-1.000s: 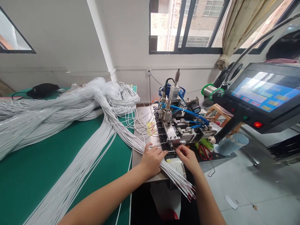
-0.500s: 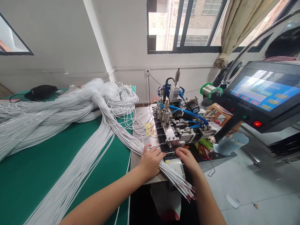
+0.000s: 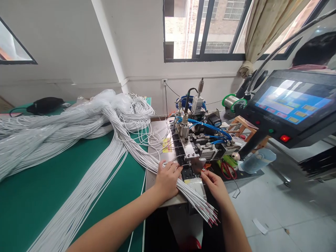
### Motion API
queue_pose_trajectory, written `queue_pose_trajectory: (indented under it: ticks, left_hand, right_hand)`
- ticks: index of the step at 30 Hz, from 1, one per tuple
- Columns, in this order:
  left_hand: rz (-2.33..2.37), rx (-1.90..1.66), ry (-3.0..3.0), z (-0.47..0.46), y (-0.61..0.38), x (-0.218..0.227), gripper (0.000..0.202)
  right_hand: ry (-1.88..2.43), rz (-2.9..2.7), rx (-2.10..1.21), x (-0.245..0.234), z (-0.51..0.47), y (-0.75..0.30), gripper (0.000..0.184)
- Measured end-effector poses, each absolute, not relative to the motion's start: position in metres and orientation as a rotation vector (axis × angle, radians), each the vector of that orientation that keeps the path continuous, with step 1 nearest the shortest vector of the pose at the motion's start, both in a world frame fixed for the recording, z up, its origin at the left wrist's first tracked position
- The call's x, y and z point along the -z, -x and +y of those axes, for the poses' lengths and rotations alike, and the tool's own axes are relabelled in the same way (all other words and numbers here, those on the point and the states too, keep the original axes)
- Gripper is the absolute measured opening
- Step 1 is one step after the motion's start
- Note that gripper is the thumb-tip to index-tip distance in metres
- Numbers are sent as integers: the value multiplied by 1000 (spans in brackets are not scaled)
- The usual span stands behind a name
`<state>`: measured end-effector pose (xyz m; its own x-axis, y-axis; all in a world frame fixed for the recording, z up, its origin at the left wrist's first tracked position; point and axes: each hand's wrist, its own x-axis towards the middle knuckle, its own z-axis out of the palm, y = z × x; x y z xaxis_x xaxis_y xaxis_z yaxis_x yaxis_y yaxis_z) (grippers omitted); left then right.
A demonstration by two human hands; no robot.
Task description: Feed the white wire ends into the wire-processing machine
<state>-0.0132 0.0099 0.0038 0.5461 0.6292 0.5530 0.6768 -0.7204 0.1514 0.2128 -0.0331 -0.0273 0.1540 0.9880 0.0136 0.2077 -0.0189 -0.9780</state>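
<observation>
My left hand [image 3: 168, 180] lies over a thick bundle of white cables [image 3: 144, 157], its fingers curled round them at the edge of the metal worktop [image 3: 156, 126]. The loose cable ends [image 3: 211, 214], with reddish tips, stick out past this hand toward me. My right hand [image 3: 214, 183] is beside the front of a benchtop wire-processing machine [image 3: 193, 143], thumb and fingertips pinched together. Whatever lies between those fingertips is too small to make out. Single white cables run from the bundle into the machine's black rail.
A touchscreen panel [image 3: 294, 103] hangs at the right on an arm. Behind it are a wire spool [image 3: 233, 102] and a person's head. More cables cover the green table [image 3: 65, 189]. Red-handled pliers [image 3: 229, 170] and a clear bluish container [image 3: 258, 161] sit right of the machine.
My right hand has drawn slightly right and down from the machine's front. The short white cable that spanned between my two hands no longer shows there. My left hand has shifted slightly left.
</observation>
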Motion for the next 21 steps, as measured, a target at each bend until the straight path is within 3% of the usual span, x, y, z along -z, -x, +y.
queue_pose_trajectory:
  ticks: [6, 11, 21]
  left_hand:
    - [-959, 1051, 2720, 8, 14, -10, 21]
    - [-832, 1185, 2719, 5, 18, -15, 23]
    - [-753, 1173, 2730, 4, 21, -15, 26]
  right_hand:
    - [1406, -1265, -999, -2, -59, -215, 35]
    - [1327, -1479, -1102, -23, -77, -209, 25]
    - [1139, -1731, -1033, -37, -80, -186, 23]
